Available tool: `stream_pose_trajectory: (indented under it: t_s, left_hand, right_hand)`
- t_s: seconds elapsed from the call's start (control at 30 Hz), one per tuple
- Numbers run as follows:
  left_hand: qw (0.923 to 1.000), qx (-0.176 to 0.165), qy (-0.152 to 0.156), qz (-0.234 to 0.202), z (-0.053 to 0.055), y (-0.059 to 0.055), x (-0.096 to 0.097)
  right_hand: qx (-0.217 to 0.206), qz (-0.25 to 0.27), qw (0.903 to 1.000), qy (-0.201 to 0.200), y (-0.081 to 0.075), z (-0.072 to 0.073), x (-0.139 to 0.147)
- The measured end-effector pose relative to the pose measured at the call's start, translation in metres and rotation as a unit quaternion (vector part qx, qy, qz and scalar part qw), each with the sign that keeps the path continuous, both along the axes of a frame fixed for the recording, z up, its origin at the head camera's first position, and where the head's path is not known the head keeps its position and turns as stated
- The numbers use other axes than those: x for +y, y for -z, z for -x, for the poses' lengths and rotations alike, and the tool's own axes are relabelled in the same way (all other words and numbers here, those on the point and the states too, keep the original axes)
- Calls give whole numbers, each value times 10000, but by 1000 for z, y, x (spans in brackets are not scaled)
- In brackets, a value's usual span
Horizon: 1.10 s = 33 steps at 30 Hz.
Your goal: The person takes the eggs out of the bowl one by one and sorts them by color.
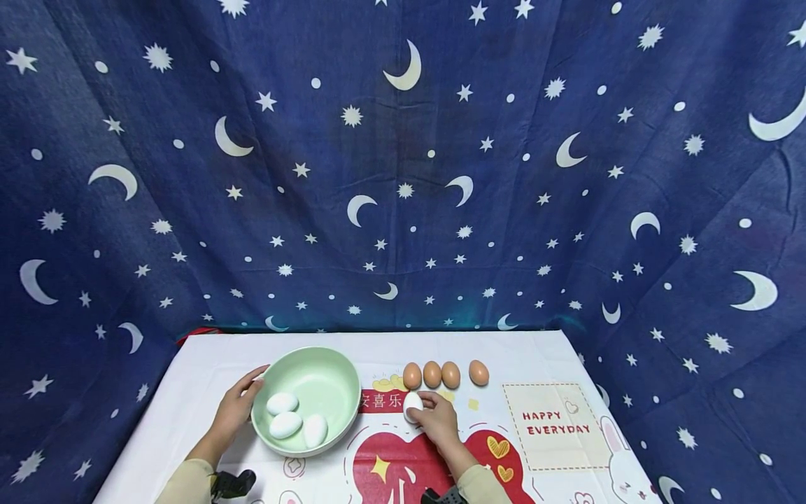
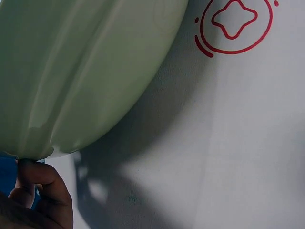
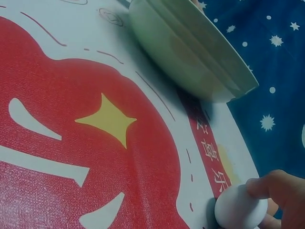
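Note:
A pale green bowl [image 1: 317, 385] stands on the left half of the table with 3 white eggs [image 1: 286, 424] lying in it. My left hand [image 1: 234, 406] is at the bowl's left side and grips its rim; in the left wrist view the curled fingers [image 2: 45, 174] meet the rim, though part of the grip is hidden. Right of the bowl, my right hand [image 1: 437, 418] pinches another white egg [image 1: 412, 406] between thumb and fingers. The right wrist view shows this egg [image 3: 239, 208] low over or on the cloth; which one, I cannot tell.
Several brown eggs [image 1: 432, 374] sit in a row just beyond my right hand, the rightmost slightly apart. A white cloth [image 1: 504, 350] printed with red hearts covers the table. Behind and at the sides hangs a dark blue curtain [image 1: 403, 231] with moons and stars.

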State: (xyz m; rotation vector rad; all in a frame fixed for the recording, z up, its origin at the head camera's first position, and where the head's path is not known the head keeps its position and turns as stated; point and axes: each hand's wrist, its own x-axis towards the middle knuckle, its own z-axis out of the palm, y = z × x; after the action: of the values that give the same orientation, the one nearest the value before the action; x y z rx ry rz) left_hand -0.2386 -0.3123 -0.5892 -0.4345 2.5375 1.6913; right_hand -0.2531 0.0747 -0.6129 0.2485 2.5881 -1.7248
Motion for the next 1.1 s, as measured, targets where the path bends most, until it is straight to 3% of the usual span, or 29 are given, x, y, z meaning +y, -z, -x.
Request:
stream_pose_trajectory:
  t_s: [1.1]
  left_hand:
    - [10000, -6, -29, 14, 0, -1, 1]
  right_hand:
    - [-149, -171, 9993, 284, -2, 2, 0]
